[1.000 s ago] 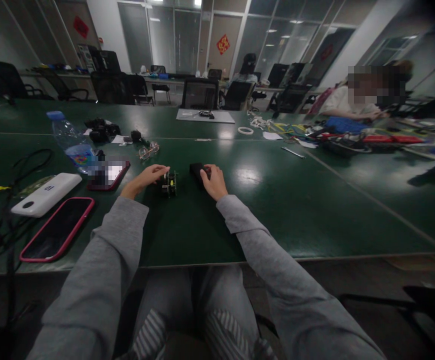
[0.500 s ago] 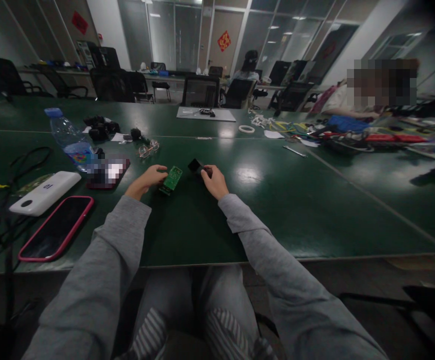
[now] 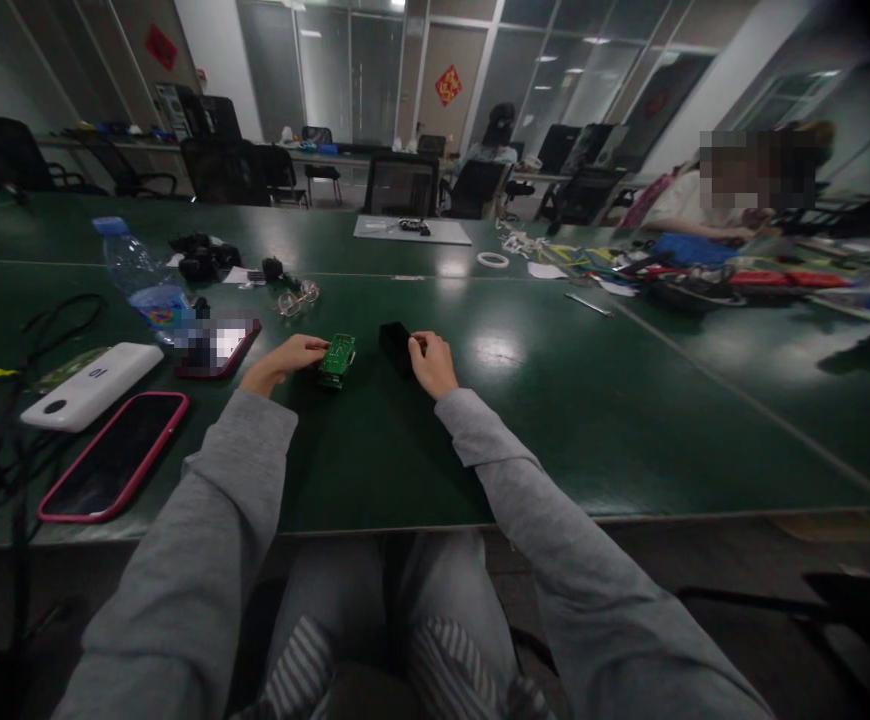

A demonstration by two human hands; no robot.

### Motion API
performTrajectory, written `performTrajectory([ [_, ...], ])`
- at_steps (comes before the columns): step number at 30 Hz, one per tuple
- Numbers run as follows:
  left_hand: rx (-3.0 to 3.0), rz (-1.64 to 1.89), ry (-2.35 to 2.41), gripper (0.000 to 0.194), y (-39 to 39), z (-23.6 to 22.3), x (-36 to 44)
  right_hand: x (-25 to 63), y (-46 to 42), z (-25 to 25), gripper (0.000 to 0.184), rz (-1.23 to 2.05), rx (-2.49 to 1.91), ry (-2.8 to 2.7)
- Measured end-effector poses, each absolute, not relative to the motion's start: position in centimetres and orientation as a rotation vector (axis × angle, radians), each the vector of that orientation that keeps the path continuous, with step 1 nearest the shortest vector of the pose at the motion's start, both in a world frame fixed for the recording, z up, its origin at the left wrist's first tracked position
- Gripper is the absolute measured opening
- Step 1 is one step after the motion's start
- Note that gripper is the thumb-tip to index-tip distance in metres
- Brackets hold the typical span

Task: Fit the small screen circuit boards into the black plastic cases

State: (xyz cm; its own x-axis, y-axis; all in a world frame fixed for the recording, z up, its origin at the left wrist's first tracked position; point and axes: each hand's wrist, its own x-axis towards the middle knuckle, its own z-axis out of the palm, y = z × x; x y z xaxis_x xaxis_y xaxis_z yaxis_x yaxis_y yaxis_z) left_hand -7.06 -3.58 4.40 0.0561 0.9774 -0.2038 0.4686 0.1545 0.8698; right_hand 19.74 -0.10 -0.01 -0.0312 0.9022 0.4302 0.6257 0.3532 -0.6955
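Over the dark green surface point(image 3: 592, 430), the left hand point(image 3: 290, 358) has its fingers bent close together and the right hand point(image 3: 433, 364) is curled, thumb near fingertips. The right clamps the right side of a black box point(image 3: 394, 344); the left grips the left edge of a smaller green circuit board point(image 3: 338, 357), between the hands, apart from the box.

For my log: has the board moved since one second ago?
Yes: the board turned, green face now upward; against the glasses, its place hardly changed.
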Motion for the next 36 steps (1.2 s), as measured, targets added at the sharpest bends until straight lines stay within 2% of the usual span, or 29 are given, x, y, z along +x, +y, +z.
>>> performTrajectory([
  [3, 1.428, 0.756, 1.629, 0.039, -3.5, 4.5, -6.9, 19.6, -0.5, 0.2, 0.030, 0.390, -1.362, -1.769],
  [8, 1.633, 0.712, 1.914, 0.077, -3.7, 4.3, -4.9, 19.1, -1.4, 0.5, 0.051, 0.320, -1.311, -1.871],
  [11, 1.761, 0.687, 1.978, 0.088, -3.8, 4.0, -3.9, 18.9, -1.8, 0.5, 0.058, 0.288, -1.309, -1.954],
  [13, 1.783, 0.685, 1.961, 0.084, -3.6, 3.7, -3.7, 18.9, -1.7, 0.4, 0.055, 0.315, -1.324, -1.936],
  [19, 1.616, 0.848, 1.855, 0.052, -2.8, 3.1, -3.8, 19.5, -0.6, 0.2, 0.045, 0.511, -1.359, -1.751],
  [22, 1.616, 0.880, 1.843, 0.044, -2.5, 2.7, -3.8, 19.7, -0.2, 0.0, 0.042, 0.581, -1.376, -1.696],
  [25, 1.645, 0.825, 1.931, 0.044, -2.2, 2.3, -4.3, 19.8, 0.0, -0.2, 0.038, 0.611, -1.408, -1.673],
  [36, 1.747, 0.652, 2.075, 0.050, -2.4, 2.6, -5.4, 20.2, -0.1, 0.2, 0.045, 0.663, -1.505, -1.687],
])
